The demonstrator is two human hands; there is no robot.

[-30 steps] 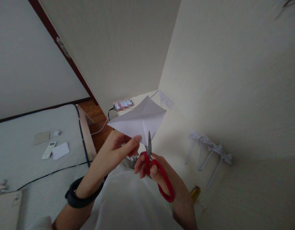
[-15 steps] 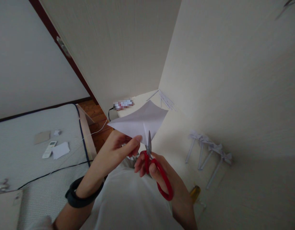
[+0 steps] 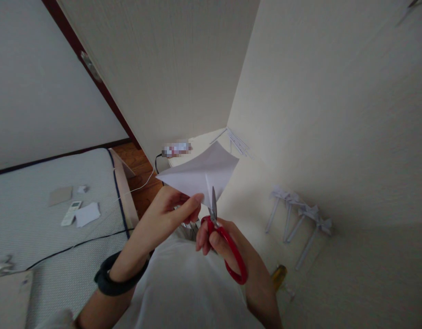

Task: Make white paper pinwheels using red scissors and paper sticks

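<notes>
Since a second ago little has shifted: our folded white paper [image 3: 201,176] has tipped slightly and edged toward one o'clock, and our right hand [image 3: 231,256] has crept a touch nearer the sheet with the red-handled scissors [image 3: 221,237].

Our left hand [image 3: 169,214] is closed in a pinch, thumb and fingertips gripping the paper's lower edge at about seven o'clock from the sheet's middle. Our right hand is curled shut through the red loops, and the blades look nearly closed, their tips pointing to twelve o'clock and biting into the paper's bottom edge just beside the left thumb.

To cut well here, we judge it best to keep the sheet taut, hold the left fingers clear of the blade line, and feed the paper into the scissors with short strokes along the crease.

We see no true containers. Loose things lie about instead: paper bows [image 3: 300,217] on the pale surface at three o'clock, thin paper strips [image 3: 236,141] at twelve o'clock near the wall corner, and a remote control [image 3: 71,213] beside paper scraps [image 3: 87,214] on the mattress [image 3: 42,246] at nine o'clock. A dark band [image 3: 118,278] rings our left wrist.
</notes>
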